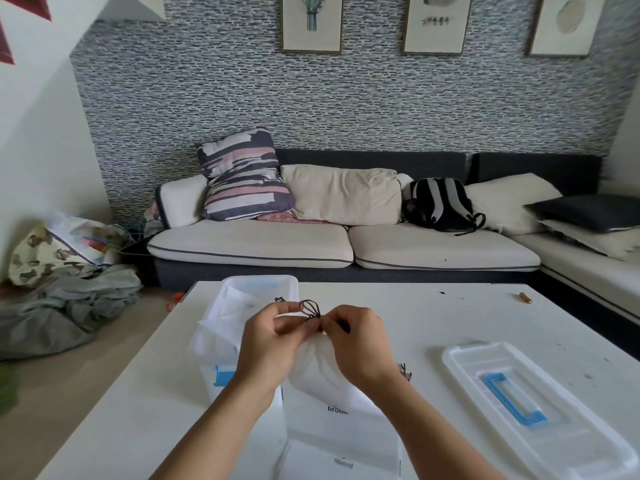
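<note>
A white drawstring bag [318, 368] is held up over the white table [450, 317], its neck gathered between both hands. My left hand [273, 341] pinches the looped black drawstring [310, 309] at the bag's top. My right hand [356, 337] pinches the gathered neck and cord from the right side. More white bags with black print [337, 408] lie flat under my wrists. A clear plastic storage box [242, 306] with white bags in it stands just behind my left hand.
The box's clear lid [526, 407] with a blue handle lies on the table at the right. A small brown stick [526, 298] lies near the far right edge. Beyond the table stands a sofa [339, 244] with cushions and a backpack [440, 204]. Bags and cloth are piled on the floor [62, 299] at the left.
</note>
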### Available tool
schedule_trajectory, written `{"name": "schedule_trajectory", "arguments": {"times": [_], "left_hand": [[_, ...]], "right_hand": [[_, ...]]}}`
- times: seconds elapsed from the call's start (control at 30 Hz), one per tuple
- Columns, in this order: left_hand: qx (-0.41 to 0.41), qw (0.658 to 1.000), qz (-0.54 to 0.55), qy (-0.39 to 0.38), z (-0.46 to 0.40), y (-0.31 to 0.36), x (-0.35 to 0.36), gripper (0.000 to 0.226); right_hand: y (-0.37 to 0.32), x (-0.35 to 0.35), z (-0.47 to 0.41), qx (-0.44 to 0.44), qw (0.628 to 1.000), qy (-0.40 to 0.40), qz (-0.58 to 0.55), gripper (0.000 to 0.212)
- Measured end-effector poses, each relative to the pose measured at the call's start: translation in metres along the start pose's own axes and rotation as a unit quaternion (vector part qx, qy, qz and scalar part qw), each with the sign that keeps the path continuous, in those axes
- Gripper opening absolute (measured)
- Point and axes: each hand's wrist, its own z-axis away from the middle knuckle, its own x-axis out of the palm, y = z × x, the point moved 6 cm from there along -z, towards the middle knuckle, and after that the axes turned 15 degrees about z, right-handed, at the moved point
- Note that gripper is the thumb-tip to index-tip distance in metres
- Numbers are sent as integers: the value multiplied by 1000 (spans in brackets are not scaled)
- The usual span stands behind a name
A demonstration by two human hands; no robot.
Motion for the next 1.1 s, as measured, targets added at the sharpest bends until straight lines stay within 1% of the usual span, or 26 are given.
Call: {"name": "schedule_trajectory", "arguments": {"times": [0.13,0.2,0.3,0.37,0.43,0.5,0.57,0.6,0.67,0.7,0.73,0.77,0.8,0.83,0.87,0.9,0.93,0.97,1.0,1.03,1.1], "left_hand": [[88,989,-112,-36,-2,15,-8,20],[125,971,-191,-66,-2,17,-9,19],[215,929,-292,-74,-3,22,-10,22],[251,909,-323,-73,-4,28,-12,20],[260,900,-337,-90,-6,30,-13,19],[239,908,-324,-116,-7,28,-13,21],[195,929,-284,-133,-8,24,-14,23],[176,940,-262,-129,-7,22,-14,23],[154,962,-208,-83,-5,20,-15,19],[165,968,-184,-43,-2,22,-16,12],[202,963,-176,0,3,28,-18,10],[269,944,-185,34,10,38,-17,14],[354,910,-209,44,19,46,-12,17],[436,868,-237,32,29,52,-4,15],[495,829,-261,8,37,54,5,11],[529,799,-285,-20,44,52,15,9],[546,777,-309,-44,48,49,22,7],[547,768,-329,-60,49,45,27,6],[537,768,-342,-64,47,41,30,7],[518,781,-343,-58,44,39,29,7],[465,826,-318,-35,36,38,22,6]], "right_hand": [[4,-3,-2,10,1000,-4,-20,21],[4,-4,-2,4,1000,-11,-16,22],[5,-6,-3,9,999,-24,-28,24],[6,-8,-5,19,998,-40,-47,26],[5,-6,-3,25,995,-63,-69,28],[3,-4,-1,29,993,-82,-85,30],[3,-3,1,25,991,-94,-91,30],[3,-3,1,25,991,-95,-89,30],[5,-4,0,24,992,-89,-85,30],[6,-3,-1,23,993,-86,-83,29],[6,-2,-2,22,993,-83,-82,28],[6,-1,-2,21,993,-80,-82,27],[6,1,-2,19,994,-77,-81,28],[4,2,-2,14,994,-76,-78,30],[2,2,-1,7,994,-76,-72,30],[1,3,0,1,995,-76,-65,32],[0,3,0,-6,996,-74,-58,34],[-1,2,0,-13,996,-70,-52,36],[-1,3,0,-18,996,-68,-50,37],[0,2,0,-19,996,-66,-55,37],[0,2,0,-16,995,-65,-74,35]]}}
